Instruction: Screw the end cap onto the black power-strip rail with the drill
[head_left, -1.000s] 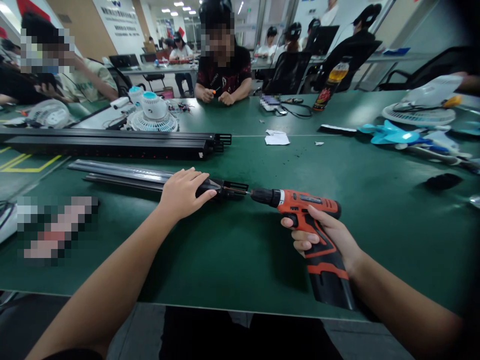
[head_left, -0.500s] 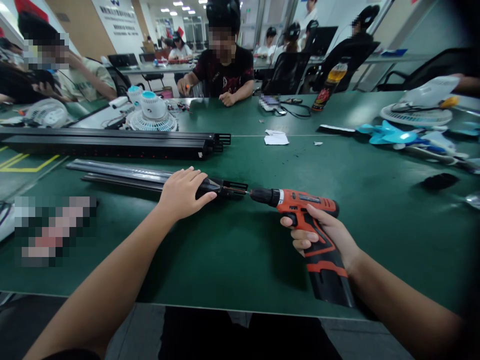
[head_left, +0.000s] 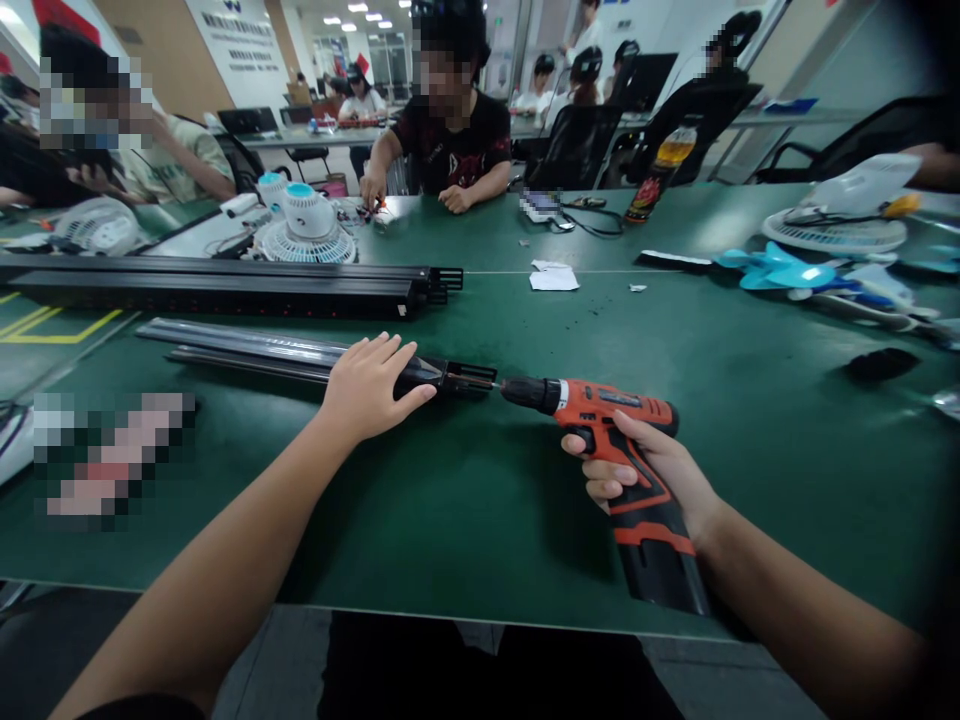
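My left hand (head_left: pixel 369 385) presses down on the right end of a long black metal strip (head_left: pixel 247 351) lying across the green table (head_left: pixel 480 520), fingers wrapped over it. My right hand (head_left: pixel 651 470) grips the handle of an orange and black cordless drill (head_left: pixel 615 440). The drill lies level, its bit touching the black end cap (head_left: pixel 465 378) of the strip.
A second, thicker black strip (head_left: pixel 225 285) lies further back. Small white fans (head_left: pixel 304 230), a bottle (head_left: pixel 660 170), paper scraps (head_left: pixel 553 276) and blue fan blades (head_left: pixel 787 270) lie about. A person in a dark shirt (head_left: pixel 454 140) sits opposite; others sit at the left.
My hands, the drill and the strip stay as they were. The person opposite has reached one hand out to small parts on the table at their side.
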